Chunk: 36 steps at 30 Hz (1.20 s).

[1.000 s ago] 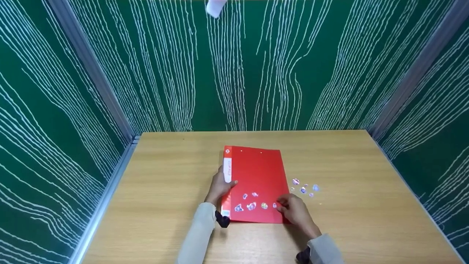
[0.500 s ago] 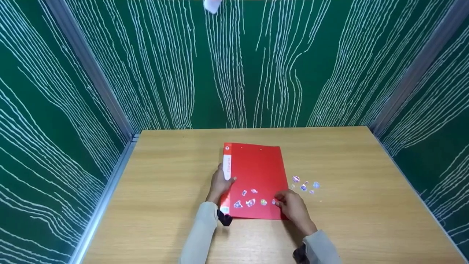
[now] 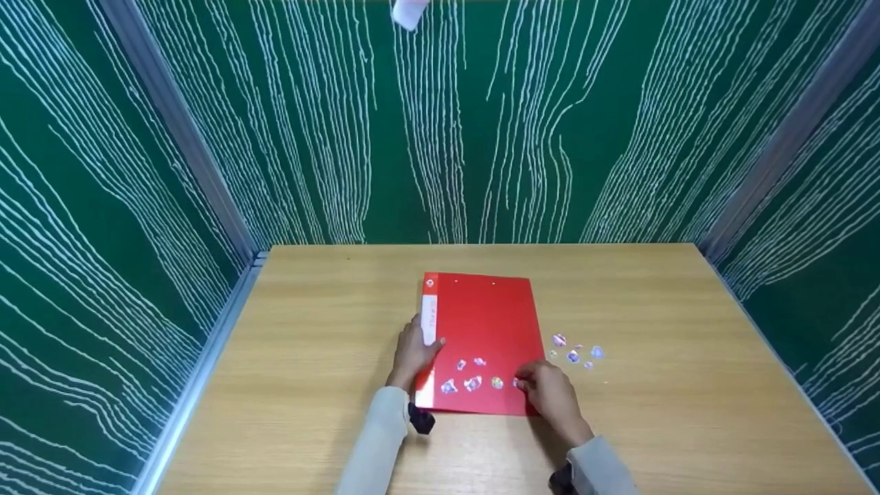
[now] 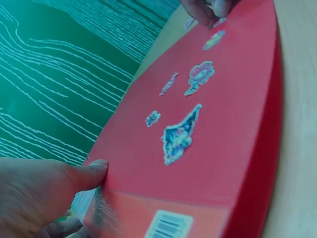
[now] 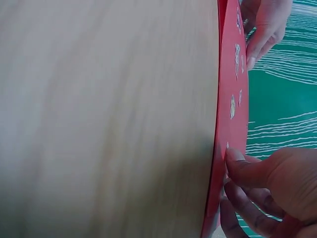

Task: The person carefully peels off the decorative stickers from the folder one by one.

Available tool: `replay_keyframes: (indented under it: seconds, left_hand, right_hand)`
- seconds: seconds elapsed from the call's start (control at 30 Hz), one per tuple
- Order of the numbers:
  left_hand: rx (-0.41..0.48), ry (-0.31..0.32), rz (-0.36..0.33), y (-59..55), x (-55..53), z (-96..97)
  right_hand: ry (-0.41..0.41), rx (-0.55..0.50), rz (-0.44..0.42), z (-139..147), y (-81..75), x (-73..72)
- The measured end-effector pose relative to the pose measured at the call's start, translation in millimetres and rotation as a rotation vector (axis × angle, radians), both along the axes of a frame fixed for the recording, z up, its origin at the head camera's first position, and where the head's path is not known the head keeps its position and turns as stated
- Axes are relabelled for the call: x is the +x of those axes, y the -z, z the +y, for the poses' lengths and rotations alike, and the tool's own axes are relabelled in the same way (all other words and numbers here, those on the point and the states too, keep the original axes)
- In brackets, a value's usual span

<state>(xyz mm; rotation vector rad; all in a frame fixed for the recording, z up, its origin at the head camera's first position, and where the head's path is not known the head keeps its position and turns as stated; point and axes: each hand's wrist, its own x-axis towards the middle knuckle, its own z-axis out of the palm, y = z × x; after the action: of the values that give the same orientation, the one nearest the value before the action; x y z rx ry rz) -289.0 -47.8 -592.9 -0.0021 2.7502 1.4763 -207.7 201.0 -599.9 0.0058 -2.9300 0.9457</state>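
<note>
A red file folder [image 3: 488, 316] lies on the table, its white-labelled spine to the left. My left hand [image 3: 412, 354] grips that spine edge, the thumb on the cover and the fingers down at the side. Several shiny stickers [image 3: 472, 383] are on the lower part of the cover, and the left wrist view shows a large dark diamond-shaped sticker [image 4: 180, 138] among them. At the lower right of the cover, my right hand [image 3: 550, 392] pinches a small sticker [image 3: 515, 382] against the red surface, its fingertips partly hiding it.
Several loose stickers [image 3: 573, 357] lie on the wooden table [image 3: 330, 309] to the right of the folder. Green walls [image 3: 385, 172] with white wavy lines stand behind and at both sides. A white object [image 3: 410, 14] shows at the top edge of the head view.
The right fingertips have shifted slightly leftward over the small sticker and now cover more of it. My left hand keeps its grip on the folder's spine.
</note>
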Motion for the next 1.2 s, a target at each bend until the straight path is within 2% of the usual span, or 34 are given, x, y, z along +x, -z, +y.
replay_keyframes:
  seconds: [0.17, 0.3, 0.47, 0.67, 1.07, 1.2]
  left_hand:
    - [-0.103, -0.016, -0.047, -1.1, 6.5, -1.9]
    - [-0.17, -0.028, -0.056, 0.8, 8.3, -3.1]
    - [-0.163, -0.036, -0.079, 3.2, 8.6, -3.5]
    - [-0.196, -0.038, -0.102, 4.0, 12.7, -4.8]
    - [-0.178, -0.06, -0.127, 4.4, 16.4, -5.7]
    - [-0.192, -0.064, -0.115, 3.7, 16.5, -4.9]
  right_hand:
    - [-0.017, 0.002, 0.047, 1, 1.9, -0.3]
    - [-0.033, -0.001, 0.067, 2, 1.3, -1.4]
    - [-0.029, -0.003, 0.023, 1, -0.3, -4.4]
    - [-0.027, 0.007, 0.0, 1, 0.1, -5.1]
    - [-0.009, 0.055, 0.042, -4, -1.3, -4.7]
    - [0.003, 0.071, 0.063, -5, -0.7, -5.1]
